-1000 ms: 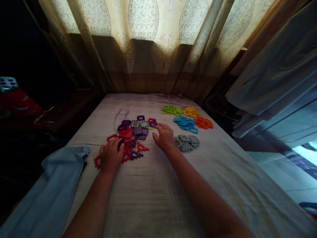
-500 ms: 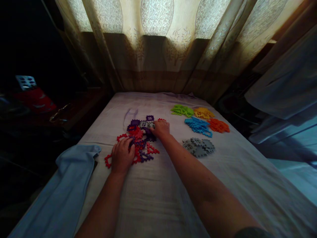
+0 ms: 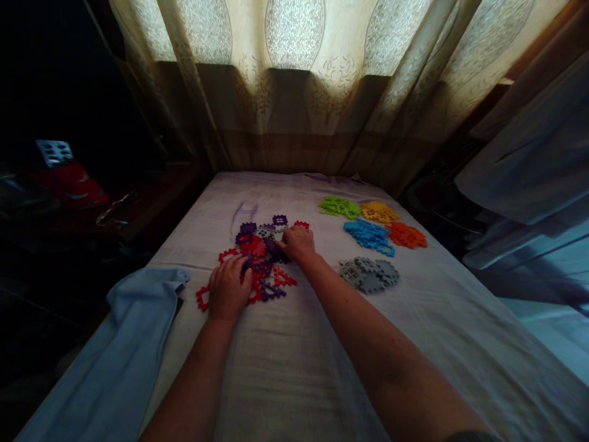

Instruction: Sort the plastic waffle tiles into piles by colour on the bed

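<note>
A mixed pile of red, purple and grey plastic building pieces with toothed edges lies on the sheet under my hands. My left hand (image 3: 229, 287) rests on the near left of it, fingers apart and slightly bent over red pieces (image 3: 202, 298) and purple pieces (image 3: 272, 290). At the far right of the pile, my right hand (image 3: 298, 243) has thumb and fingers closed on the edge of a grey building piece (image 3: 278, 234); the grip is partly hidden. A purple window-shaped piece (image 3: 279, 220) lies just behind.
Sorted to the right are green pieces (image 3: 339, 207), yellow pieces (image 3: 379, 212), blue pieces (image 3: 368, 236), orange pieces (image 3: 407, 234) and grey pieces (image 3: 370, 274). A light blue cloth (image 3: 138, 313) hangs over the bed's left edge. Curtains (image 3: 294, 123) close off the far side.
My right hand has shifted slightly toward me, with its thumb and fingers lower over the grey piece. My left hand stays in place on the pile.
</note>
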Available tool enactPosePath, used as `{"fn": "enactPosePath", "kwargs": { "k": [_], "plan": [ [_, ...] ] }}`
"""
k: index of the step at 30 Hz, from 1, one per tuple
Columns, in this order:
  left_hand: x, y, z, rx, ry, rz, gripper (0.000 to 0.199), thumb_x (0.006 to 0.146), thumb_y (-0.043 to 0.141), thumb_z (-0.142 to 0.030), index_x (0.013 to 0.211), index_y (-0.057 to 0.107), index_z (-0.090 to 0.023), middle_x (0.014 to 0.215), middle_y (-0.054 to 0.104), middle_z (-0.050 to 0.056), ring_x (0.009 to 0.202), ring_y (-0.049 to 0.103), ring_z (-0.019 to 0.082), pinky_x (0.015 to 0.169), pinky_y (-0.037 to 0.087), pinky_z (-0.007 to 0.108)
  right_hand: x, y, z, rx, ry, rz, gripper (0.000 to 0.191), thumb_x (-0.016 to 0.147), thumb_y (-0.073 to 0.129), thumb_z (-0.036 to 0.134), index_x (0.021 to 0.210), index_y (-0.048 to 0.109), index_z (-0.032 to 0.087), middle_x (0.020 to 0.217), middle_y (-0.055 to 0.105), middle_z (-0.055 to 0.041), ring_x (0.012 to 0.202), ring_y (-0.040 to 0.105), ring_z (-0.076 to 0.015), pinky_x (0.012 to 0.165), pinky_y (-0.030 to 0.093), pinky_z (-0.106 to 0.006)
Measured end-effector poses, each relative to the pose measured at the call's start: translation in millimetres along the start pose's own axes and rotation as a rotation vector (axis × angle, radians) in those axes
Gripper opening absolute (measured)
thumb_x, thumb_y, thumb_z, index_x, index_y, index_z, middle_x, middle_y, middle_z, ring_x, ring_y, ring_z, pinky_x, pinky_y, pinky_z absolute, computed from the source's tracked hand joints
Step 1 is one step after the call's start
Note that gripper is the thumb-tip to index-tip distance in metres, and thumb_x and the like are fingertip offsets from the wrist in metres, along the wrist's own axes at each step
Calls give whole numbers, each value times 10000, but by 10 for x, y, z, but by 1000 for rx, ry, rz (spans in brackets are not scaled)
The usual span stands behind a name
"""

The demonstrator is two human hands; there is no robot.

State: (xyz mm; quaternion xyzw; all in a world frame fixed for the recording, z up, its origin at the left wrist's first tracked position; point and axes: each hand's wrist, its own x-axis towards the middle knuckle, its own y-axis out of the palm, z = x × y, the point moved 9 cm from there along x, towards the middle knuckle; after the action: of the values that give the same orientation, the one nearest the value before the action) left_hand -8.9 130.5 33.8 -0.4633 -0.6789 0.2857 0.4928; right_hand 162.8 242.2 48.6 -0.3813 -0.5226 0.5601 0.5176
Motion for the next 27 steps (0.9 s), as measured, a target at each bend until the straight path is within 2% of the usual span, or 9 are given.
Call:
{"fn": "enactPosePath", "kwargs": {
  "k": [4,7,13,16,21,24,27],
  "plan": [
    [5,3,3,1,-2,-8,338,901,487,-291,1194,632,-207,1293,648,84,1189,584,261,1042,414,440,-50,-4,-12,30,-50,-23,277,897,587,409,1006,700,181,1179,666,-116,1142,541,-248,937,354,-362],
    [5,-6,-3,9,-4,-14,332,898,494,-293,1186,638,-212,1290,651,83,1184,588,259,1031,423,435,-131,-6,-102,108,-36,-59,229,903,576,386,971,692,200,1129,683,-85,1122,548,-223,927,354,-341],
    [0,-20,-28,12,-8,-4,337,894,503,-284,1193,638,-207,1296,647,85,1193,584,263,1046,417,442,-333,16,-145,177,-24,-27,130,830,628,316,864,695,210,1068,703,-64,1079,573,-219,906,372,-323],
    [5,-15,-12,19,-6,-10,344,892,505,-281,1198,642,-204,1301,643,92,1192,583,268,1046,419,448,-365,-18,-182,238,30,-39,134,827,630,330,859,700,220,1044,714,-48,1066,590,-212,899,390,-311],
    [23,58,58,19,20,13,359,893,503,-323,1211,641,-226,1306,640,87,1190,583,269,1038,431,450,-363,-102,-381,403,160,-85,193,898,559,369,933,687,229,1019,728,-25,969,639,-170,814,427,-259],
    [26,90,93,14,24,19,372,902,488,-340,1225,634,-227,1315,633,87,1196,580,272,1042,427,459,-403,-162,-501,371,187,-74,240,941,512,393,1023,662,225,974,735,-34,893,660,-166,739,422,-245],
    [26,100,106,16,28,12,379,906,476,-343,1229,631,-219,1320,628,94,1202,576,273,1042,425,459,-474,-259,-659,215,240,-56,291,978,433,383,1051,660,216,990,738,-73,908,666,-193,713,410,-259]
  ]
}}
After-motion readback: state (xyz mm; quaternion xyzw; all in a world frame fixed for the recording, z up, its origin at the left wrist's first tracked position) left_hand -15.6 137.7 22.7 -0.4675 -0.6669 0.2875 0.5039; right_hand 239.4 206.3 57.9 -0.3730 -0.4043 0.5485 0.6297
